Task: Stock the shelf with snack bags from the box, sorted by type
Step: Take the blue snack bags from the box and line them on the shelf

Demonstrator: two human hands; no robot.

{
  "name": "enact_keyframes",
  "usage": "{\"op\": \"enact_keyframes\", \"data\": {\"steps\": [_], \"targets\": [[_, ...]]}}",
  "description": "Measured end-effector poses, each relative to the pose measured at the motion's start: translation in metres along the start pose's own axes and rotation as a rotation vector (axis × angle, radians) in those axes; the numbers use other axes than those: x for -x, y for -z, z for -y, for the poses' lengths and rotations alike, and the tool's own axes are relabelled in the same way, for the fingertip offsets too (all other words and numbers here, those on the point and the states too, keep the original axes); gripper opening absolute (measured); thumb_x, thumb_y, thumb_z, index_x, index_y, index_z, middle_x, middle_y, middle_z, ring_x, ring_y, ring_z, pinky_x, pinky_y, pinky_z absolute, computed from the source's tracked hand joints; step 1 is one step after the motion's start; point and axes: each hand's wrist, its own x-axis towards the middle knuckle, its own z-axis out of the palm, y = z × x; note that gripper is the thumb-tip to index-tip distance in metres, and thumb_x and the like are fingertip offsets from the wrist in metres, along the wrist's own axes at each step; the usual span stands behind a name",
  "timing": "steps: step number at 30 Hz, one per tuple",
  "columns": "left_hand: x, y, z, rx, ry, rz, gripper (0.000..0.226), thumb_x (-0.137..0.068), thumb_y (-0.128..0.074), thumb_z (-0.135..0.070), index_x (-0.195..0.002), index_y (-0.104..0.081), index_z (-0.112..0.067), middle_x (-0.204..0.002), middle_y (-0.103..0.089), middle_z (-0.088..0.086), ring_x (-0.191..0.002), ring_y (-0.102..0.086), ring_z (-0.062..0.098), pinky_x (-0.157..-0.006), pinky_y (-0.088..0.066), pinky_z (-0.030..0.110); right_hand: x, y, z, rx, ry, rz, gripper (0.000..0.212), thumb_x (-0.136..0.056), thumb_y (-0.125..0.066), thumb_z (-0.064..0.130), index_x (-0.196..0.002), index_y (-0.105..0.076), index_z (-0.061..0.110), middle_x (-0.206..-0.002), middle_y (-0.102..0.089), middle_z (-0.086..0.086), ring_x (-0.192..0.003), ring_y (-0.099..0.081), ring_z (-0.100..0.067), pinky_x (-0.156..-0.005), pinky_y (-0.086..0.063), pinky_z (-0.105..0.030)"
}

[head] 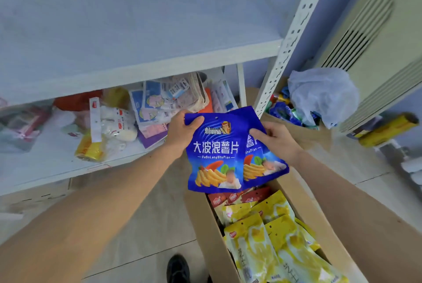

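Two blue chip bags overlap in the air above the cardboard box (pixel 205 232). My left hand (pixel 182 129) grips the top left corner of the front blue bag (pixel 214 152). My right hand (pixel 276 138) pinches the top of the second blue bag (pixel 262 164), which sits partly behind the first. The box on the floor holds several yellow snack bags (pixel 274 237) and a few red bags (pixel 242 197) at its far end. The white shelf board (pixel 137 31) in front of me is bare.
The lower shelf (pixel 45 168) carries mixed packets, a plush toy (pixel 118 122) and a yellow roll (pixel 89 148). A perforated upright post (pixel 294 36) stands right of the shelf. Behind it sits another box with a plastic bag (pixel 319 95). My shoe (pixel 178 269) is beside the box.
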Motion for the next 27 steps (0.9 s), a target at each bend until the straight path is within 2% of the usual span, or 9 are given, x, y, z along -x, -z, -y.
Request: {"op": "enact_keyframes", "data": {"steps": [4,8,12,15,19,24,27], "targets": [[0.018,0.03,-0.046,0.019,-0.035,-0.064,0.023,-0.089,-0.067,-0.03,-0.094,-0.05,-0.016,-0.091,-0.067,0.004,-0.074,-0.067,0.014,-0.061,-0.052,0.026,0.02,-0.016,0.054,-0.022,0.052,0.01,0.011,-0.088,-0.07,0.027,-0.091,-0.064,0.017,-0.087,-0.077,0.0,-0.078,-0.075,-0.016,-0.06,-0.057,-0.023],[0.034,0.067,-0.079,0.049,-0.04,-0.119,0.027,-0.088,-0.069,-0.035,-0.097,-0.051,-0.017,-0.098,-0.069,0.007,-0.083,-0.07,0.021,-0.074,-0.058,0.038,0.028,-0.033,0.103,-0.032,0.094,0.0,0.008,-0.09,-0.068,0.023,-0.089,-0.062,0.018,-0.089,-0.076,-0.003,-0.071,-0.074,-0.013,-0.054,-0.055,-0.02],[0.052,0.111,-0.106,0.134,-0.082,-0.217,0.029,-0.088,-0.069,-0.032,-0.101,-0.053,-0.012,-0.096,-0.069,0.004,-0.077,-0.069,0.014,-0.064,-0.055,0.028,0.034,-0.057,0.155,-0.051,0.135,0.043,0.008,-0.093,-0.064,0.022,-0.09,-0.058,0.017,-0.084,-0.074,0.001,-0.064,-0.072,-0.008,-0.051,-0.054,-0.018],[0.06,0.15,-0.118,0.171,-0.12,-0.272,0.034,-0.087,-0.069,-0.037,-0.105,-0.056,-0.011,-0.098,-0.071,0.001,-0.081,-0.07,0.013,-0.071,-0.057,0.03,0.035,-0.08,0.193,-0.048,0.186,0.08,0.009,-0.094,-0.062,0.024,-0.093,-0.057,0.017,-0.083,-0.074,0.005,-0.065,-0.073,-0.009,-0.053,-0.056,-0.019],[0.068,0.206,-0.126,0.228,-0.165,-0.239,0.044,-0.084,-0.07,-0.044,-0.112,-0.053,-0.015,-0.105,-0.07,-0.001,-0.089,-0.071,0.012,-0.077,-0.059,0.034,0.03,-0.121,0.244,-0.092,0.27,0.046,0.007,-0.095,-0.062,0.02,-0.094,-0.06,0.013,-0.085,-0.075,0.0,-0.066,-0.073,-0.011,-0.054,-0.057,-0.022],[0.073,0.292,-0.123,0.307,-0.185,-0.067,0.053,-0.077,-0.077,-0.046,-0.119,-0.058,-0.021,-0.109,-0.072,0.0,-0.097,-0.071,0.019,-0.087,-0.057,0.044,0.017,-0.195,0.308,-0.183,0.33,0.014,0.025,-0.093,-0.064,0.022,-0.111,-0.06,0.005,-0.095,-0.075,-0.007,-0.073,-0.073,-0.017,-0.069,-0.061,-0.033],[0.073,0.35,-0.116,0.326,-0.154,-0.006,0.049,-0.076,-0.078,-0.039,-0.118,-0.06,-0.021,-0.107,-0.073,0.001,-0.097,-0.071,0.021,-0.089,-0.056,0.048,0.008,-0.251,0.339,-0.23,0.33,0.014,0.024,-0.092,-0.065,0.024,-0.107,-0.06,0.006,-0.093,-0.075,-0.005,-0.073,-0.074,-0.018,-0.07,-0.061,-0.034]]}}
